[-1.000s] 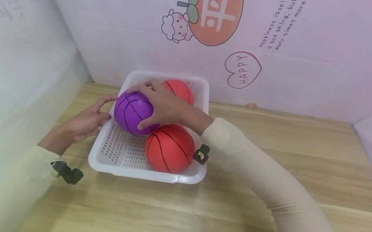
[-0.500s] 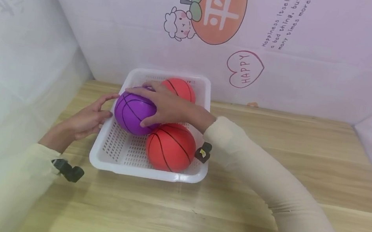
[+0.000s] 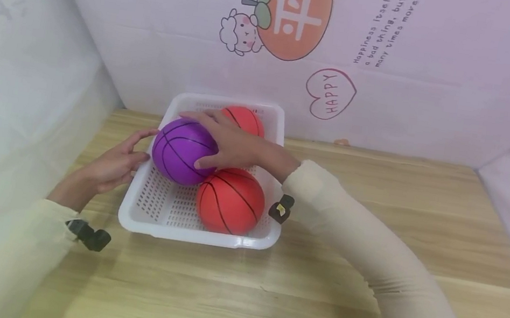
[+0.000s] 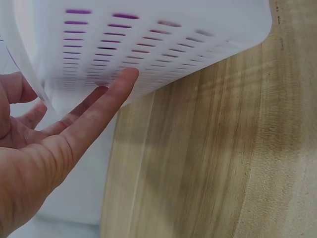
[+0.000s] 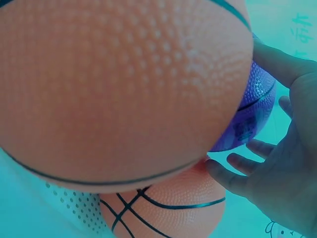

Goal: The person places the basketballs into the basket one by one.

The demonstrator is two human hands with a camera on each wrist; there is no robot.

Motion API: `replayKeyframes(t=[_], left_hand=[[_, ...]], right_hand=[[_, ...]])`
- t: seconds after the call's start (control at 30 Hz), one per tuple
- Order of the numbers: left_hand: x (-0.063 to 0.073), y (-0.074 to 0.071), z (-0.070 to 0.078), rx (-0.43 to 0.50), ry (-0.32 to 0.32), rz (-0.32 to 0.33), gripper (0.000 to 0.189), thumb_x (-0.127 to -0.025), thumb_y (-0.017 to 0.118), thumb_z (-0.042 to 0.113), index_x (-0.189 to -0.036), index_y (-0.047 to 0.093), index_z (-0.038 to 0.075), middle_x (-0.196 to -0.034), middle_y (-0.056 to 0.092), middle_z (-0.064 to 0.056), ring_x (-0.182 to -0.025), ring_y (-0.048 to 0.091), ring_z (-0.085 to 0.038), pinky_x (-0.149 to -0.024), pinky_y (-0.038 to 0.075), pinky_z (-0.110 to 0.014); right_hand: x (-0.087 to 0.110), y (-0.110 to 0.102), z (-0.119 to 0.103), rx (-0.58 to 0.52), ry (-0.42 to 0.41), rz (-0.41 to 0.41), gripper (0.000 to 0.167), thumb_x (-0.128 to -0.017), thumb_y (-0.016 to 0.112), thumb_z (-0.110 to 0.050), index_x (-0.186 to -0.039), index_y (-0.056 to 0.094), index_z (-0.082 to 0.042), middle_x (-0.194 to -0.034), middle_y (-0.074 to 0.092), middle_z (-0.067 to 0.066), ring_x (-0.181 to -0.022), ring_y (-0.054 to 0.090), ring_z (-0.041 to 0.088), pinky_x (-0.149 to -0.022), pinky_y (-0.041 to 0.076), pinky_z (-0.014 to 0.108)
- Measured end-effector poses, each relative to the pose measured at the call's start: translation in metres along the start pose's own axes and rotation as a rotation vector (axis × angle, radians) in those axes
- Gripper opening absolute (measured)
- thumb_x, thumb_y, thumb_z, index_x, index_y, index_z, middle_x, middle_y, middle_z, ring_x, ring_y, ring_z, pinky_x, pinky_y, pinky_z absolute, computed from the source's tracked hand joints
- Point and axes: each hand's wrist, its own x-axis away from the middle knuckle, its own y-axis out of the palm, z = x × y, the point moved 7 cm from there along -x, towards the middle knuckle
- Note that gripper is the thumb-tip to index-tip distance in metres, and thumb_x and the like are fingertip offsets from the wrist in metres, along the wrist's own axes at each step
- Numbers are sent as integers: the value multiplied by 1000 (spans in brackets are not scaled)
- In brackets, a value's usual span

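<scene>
A white perforated plastic basket (image 3: 197, 236) holds a purple toy basketball (image 3: 182, 154) and two red toy basketballs, a near one (image 3: 231, 202) and a far one (image 3: 247, 119). My right hand (image 3: 234, 145) lies over the right side of the purple ball, fingers extended and loosely spread, the thumb at its near side. In the right wrist view the fingers (image 5: 235, 171) stand apart, not curled round the ball. My left hand (image 3: 117, 164) is at the basket's left side. In the left wrist view, two straight fingers (image 4: 104, 111) lie along the outer wall below the rim.
The basket stands on a wood-grain table (image 3: 314, 297) near the back wall. White printed cloth (image 3: 179, 34) covers the back and sides. Each sleeve carries a small dark wrist camera, on the left (image 3: 89, 236) and the right (image 3: 281, 210).
My right hand has slid slightly right over the purple ball and its fingers have straightened. The ball stays in place in the basket. My left hand keeps its place at the basket's side.
</scene>
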Motion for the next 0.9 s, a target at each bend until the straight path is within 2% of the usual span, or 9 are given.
replayKeyframes(t=[0.13,0.27,0.43,0.6,0.63,0.73,0.8,0.83,0.9], left_hand=[[2,0,2,-20,3,16,62,-106,34,7,-161,11,24,-139,41,-37,-102,67,-24,-84,54,-59],[4,-1,5,-76,17,50,62,-106,36,9,-161,9,18,-138,40,-37,-101,66,-20,-85,56,-52],[7,-4,14,-155,44,106,61,-107,38,11,-162,10,13,-145,36,-35,-103,61,-14,-84,57,-37],[9,-5,27,-211,77,129,59,-108,40,11,-161,15,10,-151,33,-32,-109,58,-13,-89,54,-28],[10,-4,29,-229,81,129,59,-108,41,11,-161,16,9,-151,34,-32,-112,57,-16,-90,53,-28],[11,-2,34,-280,93,115,59,-107,42,10,-160,16,8,-150,34,-32,-125,51,-28,-101,48,-39],[12,-1,37,-322,99,104,59,-107,42,10,-160,17,6,-151,33,-33,-134,42,-39,-107,41,-49],[13,0,38,-342,101,99,59,-107,42,10,-160,16,6,-151,32,-34,-138,35,-44,-108,37,-54],[14,1,41,-372,111,92,58,-107,41,9,-159,17,3,-152,29,-35,-140,30,-48,-109,33,-61]], right_hand=[[5,-5,1,21,-18,17,86,-90,75,-36,-159,24,-29,-155,22,10,-139,29,24,-104,43,45],[11,-9,3,14,-19,28,83,-91,74,-37,-159,27,-26,-155,23,10,-138,31,24,-105,41,46],[20,-16,11,30,34,56,79,-93,71,-38,-158,29,-23,-154,27,10,-138,32,23,-108,38,46],[31,-23,21,61,77,104,72,-96,66,-41,-157,33,-22,-158,26,9,-144,24,22,-113,32,48],[34,-24,22,68,74,111,71,-96,65,-42,-156,34,-21,-159,26,9,-144,22,22,-113,30,48],[40,-27,26,75,74,120,69,-97,63,-43,-156,35,-20,-159,27,11,-144,23,24,-113,31,49],[45,-29,29,78,75,123,69,-97,63,-43,-156,35,-19,-158,28,12,-144,24,26,-112,32,51],[47,-30,30,82,84,123,70,-97,63,-43,-156,35,-18,-158,27,13,-144,23,27,-112,32,51],[52,-31,34,79,109,125,70,-97,63,-43,-156,35,-19,-159,26,14,-144,22,27,-110,34,53]])
